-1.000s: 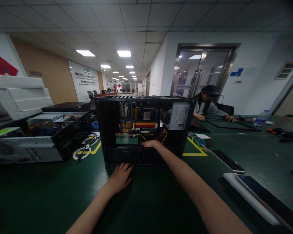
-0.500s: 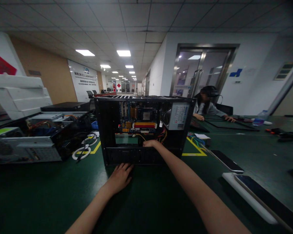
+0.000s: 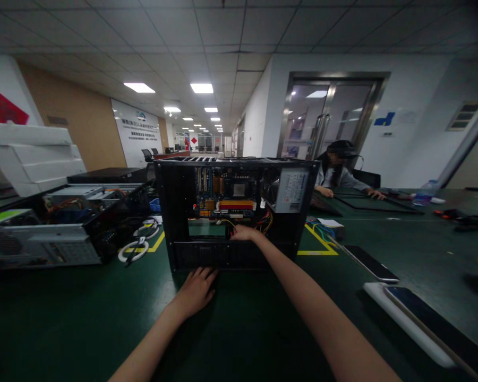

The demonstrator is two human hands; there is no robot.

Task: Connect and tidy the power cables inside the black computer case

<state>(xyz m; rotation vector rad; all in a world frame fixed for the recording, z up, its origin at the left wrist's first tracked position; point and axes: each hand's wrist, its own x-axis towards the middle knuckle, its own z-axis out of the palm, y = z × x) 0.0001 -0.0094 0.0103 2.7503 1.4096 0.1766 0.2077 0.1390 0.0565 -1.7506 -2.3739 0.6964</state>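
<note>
An open black computer case stands in front of me on a green table. Inside it are a motherboard with red and yellow memory slots and, at the upper right, a silver power supply. My left hand lies flat on the tabletop, fingertips at the case's lower edge. Reaching into the lower middle of the case, my right hand has its fingers closed by a dark part and thin coloured wires. What those fingers hold is hidden.
Another opened computer case lies at the left, near coiled white cables. Phone-like slabs and a white bar rest at the right. Beyond sits a person with a dark frame and a bottle.
My right hand has shifted slightly left inside the case, its fingers showing a little more. My left hand and the case stay where they were.
</note>
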